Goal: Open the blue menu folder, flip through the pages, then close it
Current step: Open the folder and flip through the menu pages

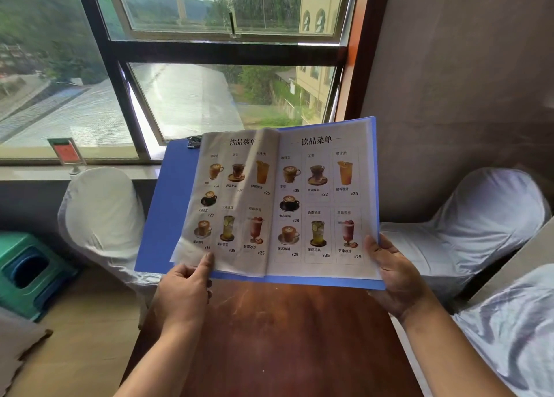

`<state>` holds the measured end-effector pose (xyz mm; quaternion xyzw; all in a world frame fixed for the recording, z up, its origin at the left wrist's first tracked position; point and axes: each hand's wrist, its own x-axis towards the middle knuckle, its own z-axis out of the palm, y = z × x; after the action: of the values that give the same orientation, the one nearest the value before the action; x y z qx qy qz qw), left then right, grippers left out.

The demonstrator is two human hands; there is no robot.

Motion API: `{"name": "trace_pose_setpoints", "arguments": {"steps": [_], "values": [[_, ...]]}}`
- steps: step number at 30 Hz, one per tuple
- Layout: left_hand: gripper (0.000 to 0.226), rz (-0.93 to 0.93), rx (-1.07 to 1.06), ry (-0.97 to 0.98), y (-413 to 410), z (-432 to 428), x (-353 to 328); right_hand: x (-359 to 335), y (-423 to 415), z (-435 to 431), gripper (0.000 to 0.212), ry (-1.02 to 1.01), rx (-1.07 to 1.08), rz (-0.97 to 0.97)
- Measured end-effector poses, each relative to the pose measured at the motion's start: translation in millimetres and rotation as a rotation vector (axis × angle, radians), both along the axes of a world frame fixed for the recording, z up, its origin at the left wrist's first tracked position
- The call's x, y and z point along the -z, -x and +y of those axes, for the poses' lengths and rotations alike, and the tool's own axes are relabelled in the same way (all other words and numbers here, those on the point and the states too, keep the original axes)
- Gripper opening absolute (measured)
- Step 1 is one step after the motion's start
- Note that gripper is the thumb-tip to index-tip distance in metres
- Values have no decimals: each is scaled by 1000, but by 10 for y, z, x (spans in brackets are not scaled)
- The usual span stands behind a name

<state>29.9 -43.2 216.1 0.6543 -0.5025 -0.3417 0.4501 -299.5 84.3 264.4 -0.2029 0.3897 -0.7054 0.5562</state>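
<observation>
The blue menu folder (pixel 168 204) is open and held tilted up above a reddish-brown wooden table (pixel 284 330). Two drink-menu pages in clear sleeves face me. My left hand (pixel 183 291) pinches the bottom edge of the left page (pixel 233 204), which bows up off the blue front cover behind it. Gripping the folder's lower right corner is my right hand (pixel 392 279), its thumb on the right page (pixel 320 204).
Chairs in white covers stand at the left (pixel 102 213) and right (pixel 479 225) of the table. A green plastic stool (pixel 27 273) sits on the floor at far left. A small red sign holder (pixel 67 153) stands on the window sill.
</observation>
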Motion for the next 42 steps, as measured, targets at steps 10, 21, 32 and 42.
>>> {"name": "trace_pose_setpoints", "arguments": {"steps": [10, 21, 32, 42], "values": [[49, 564, 128, -168, 69, 79, -37, -76, -50, 10, 36, 1, 15, -13], [50, 541, 114, -94, 2, 139, 22, 23, -44, 29, 37, 18, 1, -63], [44, 358, 88, 110, 4, 237, -13, 113, -9, 16, 36, 17, -32, -64], [62, -16, 524, 247, 174, 390, -252, 230, -156, -127, 53, -1, -100, 11]]}}
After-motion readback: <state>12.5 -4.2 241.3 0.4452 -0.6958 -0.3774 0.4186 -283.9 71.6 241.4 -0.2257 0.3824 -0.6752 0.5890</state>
